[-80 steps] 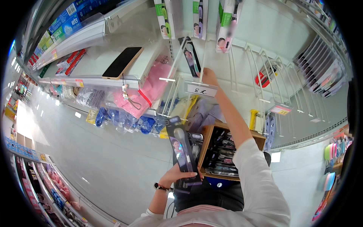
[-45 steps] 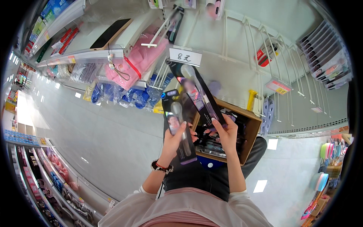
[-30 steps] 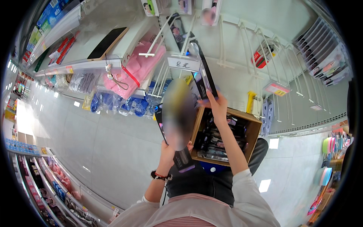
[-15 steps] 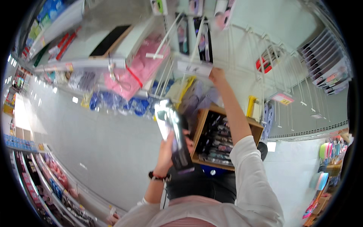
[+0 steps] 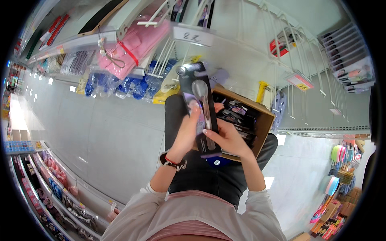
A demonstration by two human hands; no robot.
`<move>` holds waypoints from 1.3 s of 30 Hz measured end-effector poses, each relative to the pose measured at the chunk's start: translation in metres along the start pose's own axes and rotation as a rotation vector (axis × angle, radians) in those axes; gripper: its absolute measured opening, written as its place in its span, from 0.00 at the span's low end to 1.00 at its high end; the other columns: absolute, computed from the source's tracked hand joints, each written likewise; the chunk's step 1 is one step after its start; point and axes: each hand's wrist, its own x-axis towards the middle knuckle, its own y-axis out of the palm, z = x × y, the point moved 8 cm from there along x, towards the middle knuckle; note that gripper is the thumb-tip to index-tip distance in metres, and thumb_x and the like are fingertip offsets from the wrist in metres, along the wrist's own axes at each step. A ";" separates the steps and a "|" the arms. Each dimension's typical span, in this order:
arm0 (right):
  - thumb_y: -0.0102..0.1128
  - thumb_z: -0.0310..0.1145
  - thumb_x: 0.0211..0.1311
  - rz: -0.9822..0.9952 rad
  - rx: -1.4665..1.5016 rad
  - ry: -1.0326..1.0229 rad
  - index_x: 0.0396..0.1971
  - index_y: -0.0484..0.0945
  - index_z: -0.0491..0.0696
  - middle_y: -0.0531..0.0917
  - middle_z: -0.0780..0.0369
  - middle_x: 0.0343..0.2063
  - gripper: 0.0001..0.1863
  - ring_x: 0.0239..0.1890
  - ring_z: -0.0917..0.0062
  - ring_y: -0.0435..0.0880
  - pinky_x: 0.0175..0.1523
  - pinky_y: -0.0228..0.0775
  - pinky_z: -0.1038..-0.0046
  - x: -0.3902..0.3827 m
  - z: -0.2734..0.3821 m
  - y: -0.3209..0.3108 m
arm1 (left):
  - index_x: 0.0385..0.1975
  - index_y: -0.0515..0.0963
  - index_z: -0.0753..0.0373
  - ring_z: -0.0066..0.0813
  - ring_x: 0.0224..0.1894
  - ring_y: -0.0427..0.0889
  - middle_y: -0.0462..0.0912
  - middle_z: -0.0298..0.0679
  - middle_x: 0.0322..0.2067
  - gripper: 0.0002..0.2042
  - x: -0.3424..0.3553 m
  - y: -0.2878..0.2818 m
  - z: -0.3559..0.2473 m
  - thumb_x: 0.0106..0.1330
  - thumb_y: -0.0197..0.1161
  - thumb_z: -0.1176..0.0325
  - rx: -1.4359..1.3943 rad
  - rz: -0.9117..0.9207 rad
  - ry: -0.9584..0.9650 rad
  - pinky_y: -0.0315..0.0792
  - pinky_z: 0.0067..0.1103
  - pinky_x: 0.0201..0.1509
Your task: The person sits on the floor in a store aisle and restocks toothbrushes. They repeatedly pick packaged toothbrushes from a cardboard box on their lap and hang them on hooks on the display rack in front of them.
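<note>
A long black pack (image 5: 194, 78) with a spoon-shaped silver item (image 5: 200, 89) under clear plastic stands tilted in front of me. My left hand (image 5: 185, 135) grips its left side, thumb across the front. From the right, my right hand (image 5: 228, 138) holds the pack's lower edge, with its thumb on the front face. Behind the pack, a brown cardboard box (image 5: 263, 132) rests on my lap, filled with several similar black packs (image 5: 236, 109). My hands hide part of the box.
Above the box hangs a shelf edge with a white price tag (image 5: 193, 36) and bare white hooks (image 5: 289, 52). Pink packaged cloth (image 5: 136, 44) and blue plastic-wrapped goods (image 5: 134, 86) hang at left. Stocked shelves (image 5: 60, 193) line the lower left.
My right hand has come down from the hook by the price tag and now holds the pack too. The pack has risen and turned its front toward me.
</note>
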 end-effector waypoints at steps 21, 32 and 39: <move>0.57 0.28 0.61 -0.529 -0.337 -0.167 0.38 0.76 0.41 0.70 0.65 0.13 0.09 0.18 0.88 0.62 0.22 0.55 0.82 0.001 0.028 -0.089 | 0.54 0.67 0.67 0.28 0.48 0.74 0.78 0.43 0.45 0.27 -0.017 -0.009 0.063 0.71 0.36 0.48 0.069 0.113 -0.300 0.64 0.24 0.55; 0.56 0.33 0.63 -0.499 -0.216 -0.163 0.29 0.74 0.41 0.65 0.73 0.13 0.09 0.17 0.92 0.58 0.21 0.47 0.83 0.039 0.010 -0.111 | 0.52 0.69 0.65 0.28 0.45 0.76 0.79 0.43 0.44 0.25 -0.015 -0.014 0.077 0.72 0.35 0.50 0.145 0.131 -0.316 0.67 0.23 0.53; 0.55 0.37 0.64 -0.524 -0.163 -0.151 0.25 0.73 0.42 0.67 0.73 0.15 0.13 0.19 0.91 0.62 0.23 0.52 0.83 0.092 0.002 -0.127 | 0.51 0.70 0.65 0.27 0.44 0.77 0.79 0.43 0.43 0.24 -0.019 -0.025 0.088 0.71 0.38 0.50 0.145 0.131 -0.356 0.68 0.22 0.52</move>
